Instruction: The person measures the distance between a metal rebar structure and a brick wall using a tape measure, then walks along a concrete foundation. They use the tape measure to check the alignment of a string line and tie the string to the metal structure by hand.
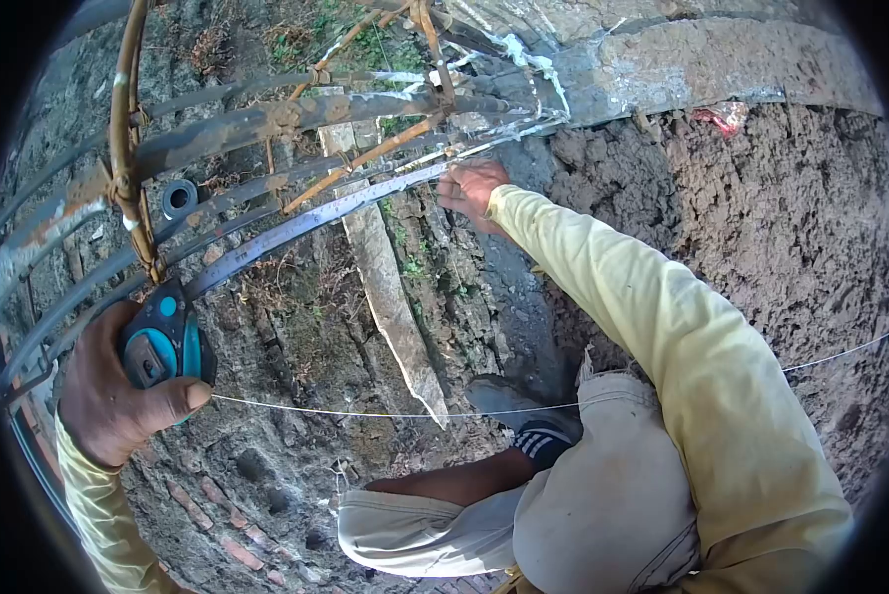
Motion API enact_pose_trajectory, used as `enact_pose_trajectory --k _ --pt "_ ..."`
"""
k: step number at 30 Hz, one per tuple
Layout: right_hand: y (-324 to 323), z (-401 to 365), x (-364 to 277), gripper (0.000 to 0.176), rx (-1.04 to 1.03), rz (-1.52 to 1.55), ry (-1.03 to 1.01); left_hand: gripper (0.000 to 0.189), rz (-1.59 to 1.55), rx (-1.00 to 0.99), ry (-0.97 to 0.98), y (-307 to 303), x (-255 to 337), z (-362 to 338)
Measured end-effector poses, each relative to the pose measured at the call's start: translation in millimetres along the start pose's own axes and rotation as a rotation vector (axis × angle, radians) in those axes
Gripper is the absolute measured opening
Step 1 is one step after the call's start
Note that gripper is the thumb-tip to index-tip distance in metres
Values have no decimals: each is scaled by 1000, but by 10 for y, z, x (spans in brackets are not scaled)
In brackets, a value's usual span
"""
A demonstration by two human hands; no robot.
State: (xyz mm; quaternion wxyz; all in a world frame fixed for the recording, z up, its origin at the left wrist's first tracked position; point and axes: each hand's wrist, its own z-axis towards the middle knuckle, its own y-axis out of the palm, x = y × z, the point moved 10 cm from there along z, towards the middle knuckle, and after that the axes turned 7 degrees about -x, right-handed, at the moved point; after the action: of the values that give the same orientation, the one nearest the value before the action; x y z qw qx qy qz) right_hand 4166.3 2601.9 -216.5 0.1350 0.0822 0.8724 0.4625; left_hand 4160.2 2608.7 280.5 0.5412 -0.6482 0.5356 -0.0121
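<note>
My left hand [108,391] grips a teal and black tape measure case [162,342] at the lower left. Its metal tape blade [306,220] runs up and right along a cage of rusty steel bars [266,124]. At the far end of the blade, my right hand [472,190] pinches the tape against the bars. Both my arms wear pale yellow sleeves.
A thin white string line [365,413] stretches across the view over rough earth and brick rubble. A wooden plank [390,297] lies on the ground below the bars. My bent knee and sandalled foot [529,421] are at the bottom. A concrete edge [702,64] runs along the top right.
</note>
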Motion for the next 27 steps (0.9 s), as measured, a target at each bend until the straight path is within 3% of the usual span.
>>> enact_pose_trajectory --k 15,18,24,27 --pt "-2 27 16 18 28 -16 -63 110 -50 14 44 29 51 -9" --pt "6 31 2 17 23 -48 -75 102 -159 -143 1 147 126 6" --pt "-31 78 27 16 22 -78 -22 95 -209 -121 31 366 -4 -111" --pt "-15 103 4 15 24 -119 -47 94 -335 -227 -21 628 -76 -177"
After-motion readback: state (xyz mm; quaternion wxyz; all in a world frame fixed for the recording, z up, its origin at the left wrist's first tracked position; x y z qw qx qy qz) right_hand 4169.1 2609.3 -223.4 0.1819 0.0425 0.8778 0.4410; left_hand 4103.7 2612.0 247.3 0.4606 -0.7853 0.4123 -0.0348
